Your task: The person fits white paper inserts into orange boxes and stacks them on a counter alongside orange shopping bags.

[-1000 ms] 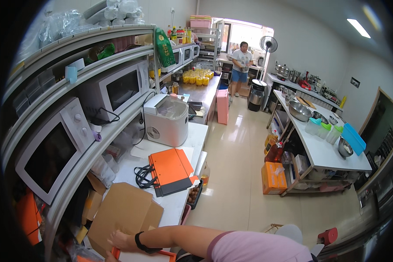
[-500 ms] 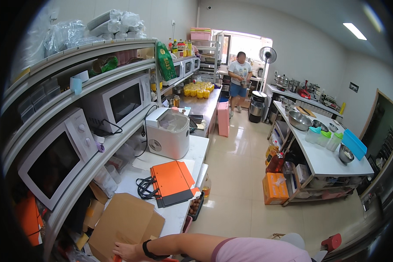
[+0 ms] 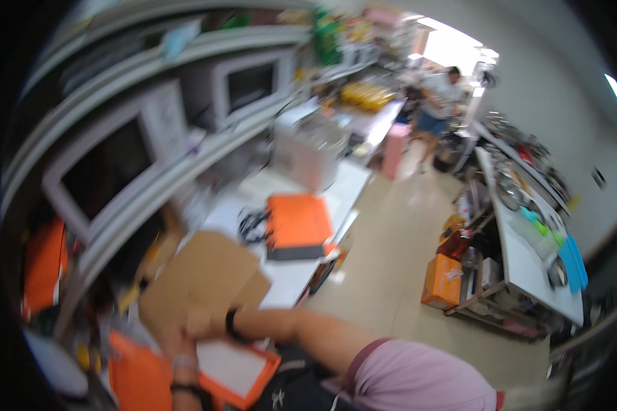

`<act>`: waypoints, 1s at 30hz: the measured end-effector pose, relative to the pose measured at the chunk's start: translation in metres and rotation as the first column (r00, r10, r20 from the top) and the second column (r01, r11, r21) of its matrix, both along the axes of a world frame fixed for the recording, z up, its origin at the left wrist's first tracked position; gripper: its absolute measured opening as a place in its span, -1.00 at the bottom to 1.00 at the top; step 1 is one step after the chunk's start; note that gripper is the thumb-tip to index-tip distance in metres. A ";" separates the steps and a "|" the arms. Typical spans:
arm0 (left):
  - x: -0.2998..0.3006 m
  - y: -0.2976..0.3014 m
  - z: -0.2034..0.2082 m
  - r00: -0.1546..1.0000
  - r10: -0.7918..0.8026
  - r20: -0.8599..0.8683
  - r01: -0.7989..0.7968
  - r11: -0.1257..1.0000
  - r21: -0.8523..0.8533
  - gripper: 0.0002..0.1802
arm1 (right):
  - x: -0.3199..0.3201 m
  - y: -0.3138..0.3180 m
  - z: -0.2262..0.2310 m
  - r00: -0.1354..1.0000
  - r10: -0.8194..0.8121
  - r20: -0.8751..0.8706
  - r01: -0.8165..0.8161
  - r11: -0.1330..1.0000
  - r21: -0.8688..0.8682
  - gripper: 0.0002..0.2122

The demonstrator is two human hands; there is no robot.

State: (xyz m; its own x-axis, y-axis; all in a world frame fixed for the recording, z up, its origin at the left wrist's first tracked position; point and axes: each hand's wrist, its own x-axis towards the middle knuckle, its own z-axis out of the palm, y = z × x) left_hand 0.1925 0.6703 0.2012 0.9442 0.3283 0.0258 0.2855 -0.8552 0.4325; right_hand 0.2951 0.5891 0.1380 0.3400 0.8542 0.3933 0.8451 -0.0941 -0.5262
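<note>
Orange box [image 3: 258,382] lies just right of left hand [image 3: 183,353], nearer the body than right hand [image 3: 200,326]. One corner points rightward; long axis unclear, left side hidden by forearm. Fingers blurred; grip cannot be told.

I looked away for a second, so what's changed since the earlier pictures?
The view has swung and tilted, bringing the left hand and more of the orange-edged white item into sight, near the right hand. Blur hides what either hand grips. The orange-and-black bags and brown cardboard stay by the white table's edge.
</note>
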 end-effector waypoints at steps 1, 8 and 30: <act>-0.004 0.021 -0.012 0.976 -0.174 0.132 0.144 0.967 0.211 -0.65 | -0.002 0.004 0.024 0.965 0.173 0.197 -0.135 0.971 -0.195 -0.87; 0.001 0.006 -0.026 0.965 -0.238 0.109 0.114 0.757 0.644 -0.82 | 0.008 -0.024 0.042 0.936 0.139 0.323 -0.051 0.963 -0.266 -0.88; -0.012 0.004 -0.003 0.916 -0.383 0.118 0.292 0.840 0.458 -0.95 | -0.011 -0.059 0.030 0.771 -0.605 -0.198 0.571 0.795 -0.205 -0.82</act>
